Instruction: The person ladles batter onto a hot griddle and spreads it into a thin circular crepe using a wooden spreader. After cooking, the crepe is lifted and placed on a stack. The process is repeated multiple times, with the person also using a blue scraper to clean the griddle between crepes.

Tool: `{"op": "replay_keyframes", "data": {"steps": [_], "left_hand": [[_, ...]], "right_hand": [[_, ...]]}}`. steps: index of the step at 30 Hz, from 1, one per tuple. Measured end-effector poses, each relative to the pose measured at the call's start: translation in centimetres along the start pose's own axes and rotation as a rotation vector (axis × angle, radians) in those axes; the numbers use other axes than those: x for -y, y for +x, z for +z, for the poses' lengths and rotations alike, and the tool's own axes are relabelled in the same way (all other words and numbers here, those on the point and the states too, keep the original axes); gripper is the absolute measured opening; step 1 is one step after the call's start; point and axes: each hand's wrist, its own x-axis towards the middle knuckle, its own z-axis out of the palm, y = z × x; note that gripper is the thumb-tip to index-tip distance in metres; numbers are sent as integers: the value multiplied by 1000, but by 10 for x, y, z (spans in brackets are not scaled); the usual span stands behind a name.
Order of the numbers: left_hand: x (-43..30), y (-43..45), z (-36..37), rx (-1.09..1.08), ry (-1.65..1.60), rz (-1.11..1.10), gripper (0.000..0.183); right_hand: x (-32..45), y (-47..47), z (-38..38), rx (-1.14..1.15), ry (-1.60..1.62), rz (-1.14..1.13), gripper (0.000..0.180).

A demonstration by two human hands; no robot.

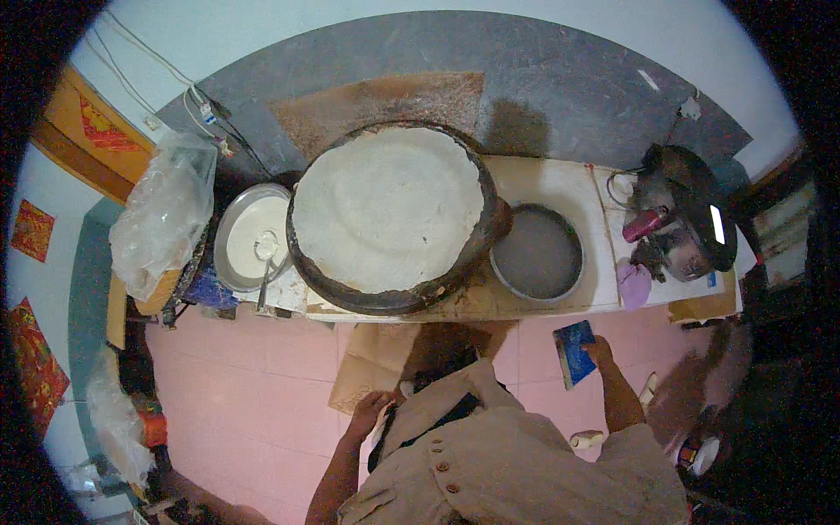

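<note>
My right hand (596,350) grips the edge of a flat blue piece (577,356), perhaps a card or scraper, out over the floor. Close to my body, at its left side, my left hand (376,405) hangs with bent fingers; whether it holds anything cannot be told. On the table before me a round, dark-rimmed griddle (400,306) carries a wide, thin pale sheet of batter (390,210) with uneven edges. Left of it stands a metal bowl (222,256) of white batter (252,226), a ladle (264,285) resting in it. A round grey pan (538,252) sits to the right.
Clear plastic bags (167,210) bulge at the left. The right end holds a dark appliance (695,197), a pink bottle (644,224) and a purple bag (634,285). Cables (243,141) hang at the back left. Cardboard (371,361) lies on the pink tiled floor (249,367).
</note>
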Motion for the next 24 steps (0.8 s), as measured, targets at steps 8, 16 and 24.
{"op": "replay_keyframes", "data": {"steps": [8, 16, 24], "left_hand": [[-327, 12, 102, 680, -242, 428, 39], [-411, 3, 205, 878, -942, 726, 30], [-428, 14, 259, 868, -1287, 983, 25]], "right_hand": [[-108, 141, 104, -366, 758, 165, 24], [-46, 169, 49, -90, 1093, 61, 34], [-66, 232, 80, -226, 983, 129, 46]]}}
